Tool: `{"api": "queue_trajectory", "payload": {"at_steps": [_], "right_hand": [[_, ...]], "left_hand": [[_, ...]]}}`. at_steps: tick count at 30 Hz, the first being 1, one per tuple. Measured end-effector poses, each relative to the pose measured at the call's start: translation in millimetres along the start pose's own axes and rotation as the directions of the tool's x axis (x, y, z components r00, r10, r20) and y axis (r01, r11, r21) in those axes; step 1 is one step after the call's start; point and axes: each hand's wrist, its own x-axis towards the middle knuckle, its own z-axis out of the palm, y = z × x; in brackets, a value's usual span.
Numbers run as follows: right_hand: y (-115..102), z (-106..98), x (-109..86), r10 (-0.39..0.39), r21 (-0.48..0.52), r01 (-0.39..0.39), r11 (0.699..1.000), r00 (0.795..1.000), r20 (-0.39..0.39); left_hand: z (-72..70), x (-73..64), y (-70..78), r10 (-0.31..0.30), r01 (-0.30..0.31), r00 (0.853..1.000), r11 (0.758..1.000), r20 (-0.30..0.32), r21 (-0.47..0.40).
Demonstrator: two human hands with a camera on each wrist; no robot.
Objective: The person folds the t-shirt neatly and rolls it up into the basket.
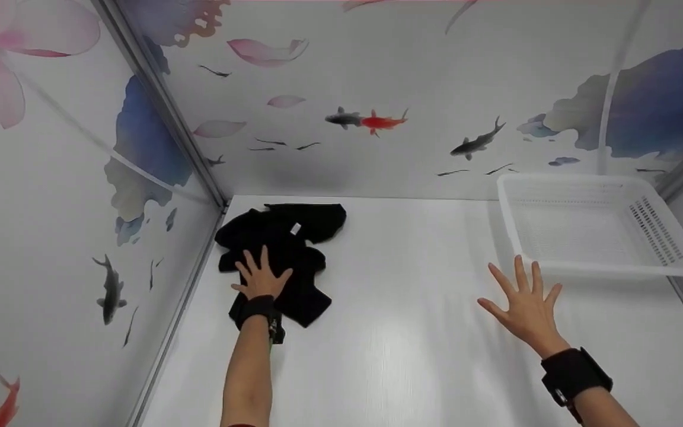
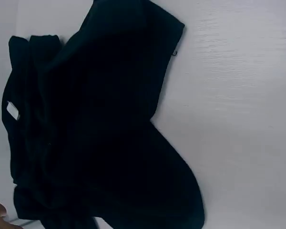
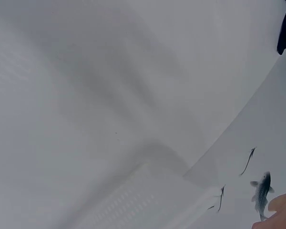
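Head view, clock centred on mid-frame. Crumpled black soft-cloth garment [image 1: 303, 305], short-sleeved in outline, lies at 8 o'clock on a smooth white tabletop [image 1: 389, 308]. Bare left hand [image 1: 261, 280] is over it, palm down, fingers and thumb spread, pinching nothing; cannot tell whether the palm touches cloth. Small white rectangular label [image 1: 296, 229] shows on the garment, at 1 o'clock from that hand. Bare right hand [image 1: 525, 311] at 4 o'clock, fingers fanned wide, holding nothing. White rectangular perforated plastic basket [image 1: 608, 271] at 3 o'clock, its near left corner close by the right fingertips; contact unclear. Black wristband on each wrist. Pale wall panel [image 1: 341, 169] with printed koi stands at 12 o'clock.
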Motion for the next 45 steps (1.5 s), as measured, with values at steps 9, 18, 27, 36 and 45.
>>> {"api": "queue_trajectory", "payload": {"at_steps": [9, 18, 27, 36, 45], "right_hand": [[-1.4, 15.5, -15.4, 0.013, -0.002, -0.013, 1.0, 1.0, -0.02], [3.1, 19.2, -21.4, 0.064, 0.017, -0.064, 0.998, 0.998, 0.011], [5.5, 27.2, -24.8, 0.063, 0.01, -0.063, 0.998, 0.998, 0.012], [-0.7, 34.1, -24.4, 0.074, 0.026, -0.076, 0.997, 0.995, 0.065], [-1.6, 38.5, -29.9, 0.071, 0.033, -0.074, 0.997, 0.994, 0.087]], "left_hand": [[7.9, 30.3, -28.6, -0.061, 0.063, 0.998, 0.98, 0.018, -0.191], [41.4, 30.5, -30.9, -0.021, 0.033, 0.993, 0.995, 0.115, -0.098], [73.0, 1.0, -9.9, 0.101, -0.101, 0.995, 0.995, -0.009, 0.007], [122.6, -54.5, 56.5, 0.257, -0.256, 0.966, 0.965, -0.007, 0.052], [159.9, -118.3, 108.0, 0.356, -0.356, 0.934, 0.932, 0.007, 0.074]]}}
